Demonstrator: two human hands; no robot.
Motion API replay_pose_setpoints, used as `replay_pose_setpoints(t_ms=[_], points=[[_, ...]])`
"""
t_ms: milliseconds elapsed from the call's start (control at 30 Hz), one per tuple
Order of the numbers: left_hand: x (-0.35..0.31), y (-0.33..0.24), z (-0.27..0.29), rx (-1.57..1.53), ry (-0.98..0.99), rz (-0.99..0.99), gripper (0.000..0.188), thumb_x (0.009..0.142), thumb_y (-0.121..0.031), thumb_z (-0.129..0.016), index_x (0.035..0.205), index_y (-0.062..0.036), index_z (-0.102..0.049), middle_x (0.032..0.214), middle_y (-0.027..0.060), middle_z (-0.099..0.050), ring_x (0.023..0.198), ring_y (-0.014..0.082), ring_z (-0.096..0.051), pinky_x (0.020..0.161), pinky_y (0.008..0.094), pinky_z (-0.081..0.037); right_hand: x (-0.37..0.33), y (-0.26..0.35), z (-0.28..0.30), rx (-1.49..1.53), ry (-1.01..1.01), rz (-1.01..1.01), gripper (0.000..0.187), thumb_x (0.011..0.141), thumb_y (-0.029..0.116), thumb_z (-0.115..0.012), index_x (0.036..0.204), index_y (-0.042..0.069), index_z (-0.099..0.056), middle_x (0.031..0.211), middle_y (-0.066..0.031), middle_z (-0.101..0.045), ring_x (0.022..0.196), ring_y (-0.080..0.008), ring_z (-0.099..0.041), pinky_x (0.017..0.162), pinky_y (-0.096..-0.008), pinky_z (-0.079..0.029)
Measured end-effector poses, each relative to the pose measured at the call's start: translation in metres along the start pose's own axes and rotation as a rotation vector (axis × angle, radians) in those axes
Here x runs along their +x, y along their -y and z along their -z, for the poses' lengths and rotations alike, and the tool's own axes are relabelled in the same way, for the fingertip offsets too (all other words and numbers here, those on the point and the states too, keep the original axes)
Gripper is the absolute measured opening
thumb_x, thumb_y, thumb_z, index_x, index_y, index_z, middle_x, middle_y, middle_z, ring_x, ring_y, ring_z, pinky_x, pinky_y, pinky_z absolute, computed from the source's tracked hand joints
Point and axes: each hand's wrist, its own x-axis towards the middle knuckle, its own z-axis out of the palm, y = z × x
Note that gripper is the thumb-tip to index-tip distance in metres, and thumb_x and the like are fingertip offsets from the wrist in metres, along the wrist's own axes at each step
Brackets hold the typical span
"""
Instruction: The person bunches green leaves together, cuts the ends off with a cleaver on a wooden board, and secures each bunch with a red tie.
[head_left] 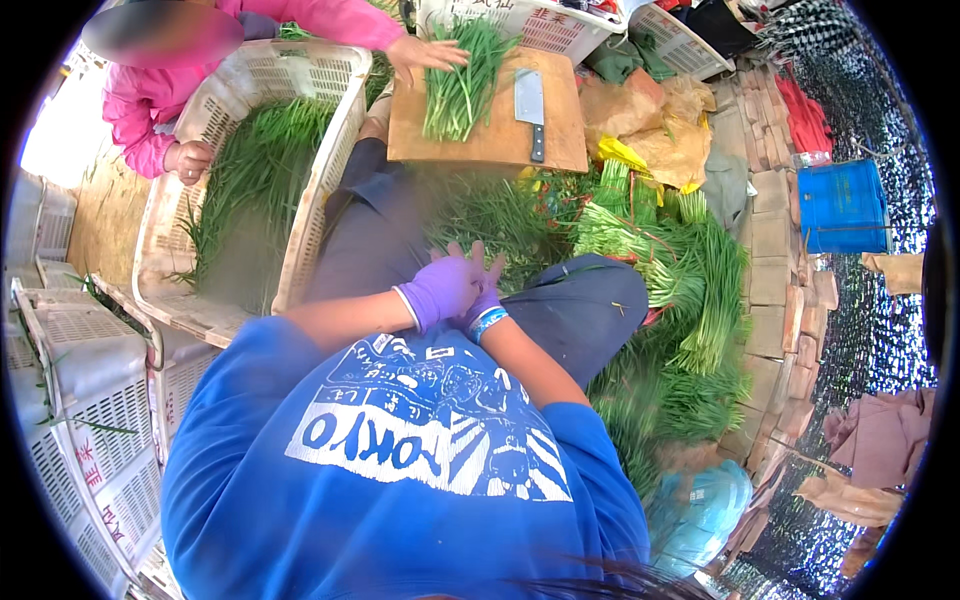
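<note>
My left hand (436, 293) and my right hand (486, 297), both in purple gloves, meet above my lap. The left is closed against the glove on the right hand and partly covers it. Bare-looking fingertips stick up, spread apart; they seem to be the right hand's. A blue patterned cuff (487, 322) circles my right wrist. Beyond my hands, loose garlic chives (490, 215) lie between my legs. Farther off, a wooden cutting board (415, 140) carries a bunch of chives (465, 85) and a cleaver (529, 98) with a black handle.
A person in pink reaches a hand (425, 54) onto the chives on the board. At left, a white crate (345, 85) holds chives; stacked crates (100, 370) stand nearer. Tied chive bundles (705, 290) lie at right beside a brick edging (770, 260) and a blue bucket (843, 207).
</note>
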Motion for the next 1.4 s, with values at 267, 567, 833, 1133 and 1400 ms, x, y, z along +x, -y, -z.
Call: replay_pose_setpoints(t_ms=[267,567,833,1133,1400], points=[[0.008,-0.024,0.002,0.451,0.28,0.08,0.089,0.06,-0.008,-0.071,0.134,-0.0297,-0.026,0.143,0.0054,-0.017,0.129,0.0416,-0.013,0.089,0.0643,-0.032,0.016,0.002,-0.011,0.118,0.187,-0.133,0.042,0.081,0.04,-0.04,0.121,0.028,-0.033,0.128,-0.0132,-0.025,0.114,-0.0457,-0.023,0.083,-0.0656,-0.013],[0.017,0.012,0.016,-0.454,0.162,0.125,0.035,0.072,-0.032,-0.06,0.099,-0.0104,-0.061,0.081,0.0104,-0.063,0.073,0.0204,-0.061,0.07,0.0312,-0.047,0.038,-0.008,-0.035,0.272,0.206,-0.141,0.026,0.077,0.034,-0.049,0.093,0.014,-0.053,0.095,-0.0169,-0.049,0.091,-0.0369,-0.047,0.076,-0.0455,-0.036],[0.066,0.094,0.064,-0.903,-0.194,0.425,0.028,0.078,-0.03,-0.063,0.079,-0.0023,-0.059,0.067,0.002,-0.055,0.047,0.0095,-0.051,0.046,0.0219,-0.043,0.112,-0.139,0.015,0.61,-0.232,-0.379,0.027,0.076,0.031,-0.055,0.075,0.005,-0.059,0.074,-0.0206,-0.058,0.07,-0.0399,-0.055,0.062,-0.0466,-0.043],[0.108,0.202,0.131,-1.057,-0.441,0.557,0.035,0.076,-0.033,-0.065,0.089,-0.0022,-0.054,0.07,0.0031,-0.054,0.053,0.0101,-0.05,0.049,0.021,-0.04,0.102,-0.184,0.072,0.57,0.663,0.323,0.075,0.064,0.03,-0.07,0.129,0.012,-0.037,0.122,-0.02,-0.046,0.112,-0.0319,-0.045,0.094,-0.0366,-0.036],[0.211,0.145,0.154,-0.452,-0.544,0.584,0.114,0.063,-0.06,-0.063,0.134,0.0072,-0.005,0.117,0.0268,-0.047,0.112,0.0325,-0.046,0.092,0.0327,-0.036,0.217,-0.229,0.005,0.2,-0.061,-0.541,0.066,0.079,0.038,-0.053,0.128,-0.001,-0.031,0.103,-0.0219,-0.053,0.084,-0.036,-0.057,0.072,-0.0429,-0.047]])
